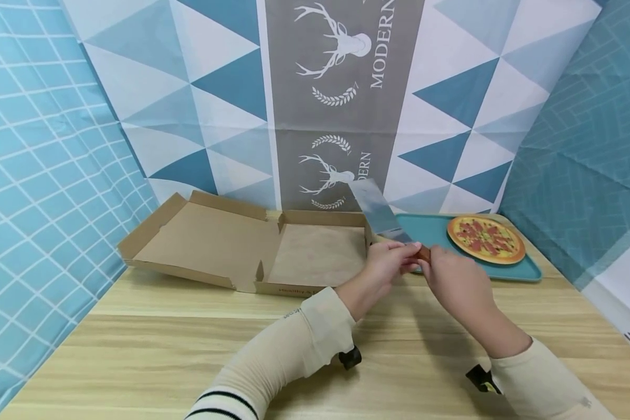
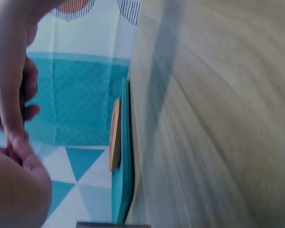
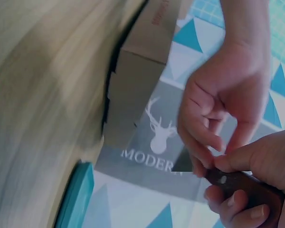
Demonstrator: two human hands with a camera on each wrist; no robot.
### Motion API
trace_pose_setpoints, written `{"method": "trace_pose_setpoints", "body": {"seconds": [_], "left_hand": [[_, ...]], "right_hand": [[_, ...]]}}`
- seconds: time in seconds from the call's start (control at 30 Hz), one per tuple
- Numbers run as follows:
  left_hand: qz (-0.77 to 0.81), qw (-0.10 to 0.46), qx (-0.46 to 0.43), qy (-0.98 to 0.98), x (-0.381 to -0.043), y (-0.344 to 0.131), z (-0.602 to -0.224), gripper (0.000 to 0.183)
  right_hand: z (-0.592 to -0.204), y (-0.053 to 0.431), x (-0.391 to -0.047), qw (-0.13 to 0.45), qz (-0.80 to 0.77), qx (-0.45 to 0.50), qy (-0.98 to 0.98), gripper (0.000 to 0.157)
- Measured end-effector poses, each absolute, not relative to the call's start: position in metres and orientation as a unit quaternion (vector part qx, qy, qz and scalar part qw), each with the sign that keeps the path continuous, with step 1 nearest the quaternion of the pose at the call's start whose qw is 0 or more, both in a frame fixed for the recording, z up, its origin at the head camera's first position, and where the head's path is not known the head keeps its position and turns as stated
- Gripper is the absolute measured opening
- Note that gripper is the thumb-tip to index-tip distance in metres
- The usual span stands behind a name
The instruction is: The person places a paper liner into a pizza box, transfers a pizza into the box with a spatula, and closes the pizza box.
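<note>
A metal spatula (image 1: 377, 210) with a wide flat blade and a dark wooden handle is held up above the table, its blade tilted away toward the back wall. My right hand (image 1: 459, 283) grips the handle; in the right wrist view, fingers and thumb wrap the brown riveted handle (image 3: 249, 187). My left hand (image 1: 378, 271) pinches the spatula where handle and blade meet, its fingertips close against the right thumb. Beyond the right hand, a round pizza (image 1: 486, 239) with red and yellow topping lies on a teal tray (image 1: 420, 224). The blade covers part of the tray's left side.
An open cardboard pizza box (image 1: 210, 236) stands at the back left, its lid folded out to the left and brown paper lining its base. Patterned cloth walls (image 1: 226, 99) enclose the wooden table (image 1: 189, 338) at the back and sides.
</note>
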State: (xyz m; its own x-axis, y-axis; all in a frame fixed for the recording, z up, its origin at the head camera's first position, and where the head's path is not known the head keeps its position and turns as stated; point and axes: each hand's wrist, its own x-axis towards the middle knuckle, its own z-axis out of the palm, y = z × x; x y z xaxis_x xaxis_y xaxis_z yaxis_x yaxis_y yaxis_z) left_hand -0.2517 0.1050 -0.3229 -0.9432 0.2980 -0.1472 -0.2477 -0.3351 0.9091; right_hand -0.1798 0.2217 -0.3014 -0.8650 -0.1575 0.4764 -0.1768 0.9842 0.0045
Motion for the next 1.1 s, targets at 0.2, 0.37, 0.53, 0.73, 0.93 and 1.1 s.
{"method": "trace_pose_setpoints", "body": {"seconds": [0.2, 0.37, 0.53, 0.73, 0.93, 1.1], "left_hand": [[0.657, 0.222, 0.141, 0.707, -0.258, 0.096, -0.33, 0.009], [0.603, 0.237, 0.129, 0.751, -0.265, 0.093, -0.335, 0.006], [0.647, 0.233, 0.059, 0.724, -0.272, 0.102, -0.331, 0.009], [0.672, 0.166, -0.068, 0.718, -0.281, 0.122, -0.33, 0.017], [0.672, 0.105, -0.145, 0.718, -0.292, 0.139, -0.342, 0.014], [0.618, 0.085, -0.15, 0.767, -0.297, 0.149, -0.35, 0.014]], "right_hand": [[-0.295, 0.246, -0.177, 0.173, 0.026, 0.051, -0.983, 0.028], [-0.291, 0.265, -0.174, 0.098, 0.017, 0.028, -0.995, 0.036], [-0.279, 0.277, -0.169, 0.036, 0.003, 0.028, -0.999, 0.034], [-0.258, 0.287, -0.162, -0.014, -0.011, 0.033, -0.999, 0.027], [-0.237, 0.292, -0.16, -0.069, -0.02, 0.017, -0.997, 0.021], [-0.222, 0.297, -0.16, -0.098, -0.048, 0.02, -0.994, 0.02]]}}
